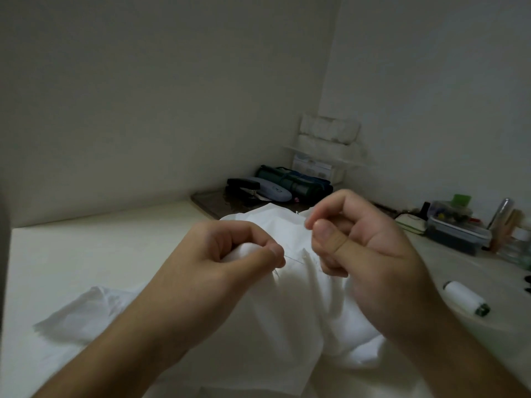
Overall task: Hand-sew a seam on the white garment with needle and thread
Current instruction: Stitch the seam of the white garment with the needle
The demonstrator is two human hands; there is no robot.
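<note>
The white garment (290,317) lies bunched on the pale table between my hands. My left hand (230,254) pinches a raised fold of it between thumb and fingers. A thin needle (294,258) runs level from my left fingertips across the cloth toward my right hand. My right hand (353,237) is curled just right of the fold, thumb against forefinger; what it pinches is too small to make out. A spool of white thread (464,300) lies on the table to the right.
A clear lidded box of small items (457,229) and bottles stand at the right edge. At the back corner sit a black stapler (244,186), a blue-grey case (273,191), a green rolled pouch (296,179) and white shelves (327,145).
</note>
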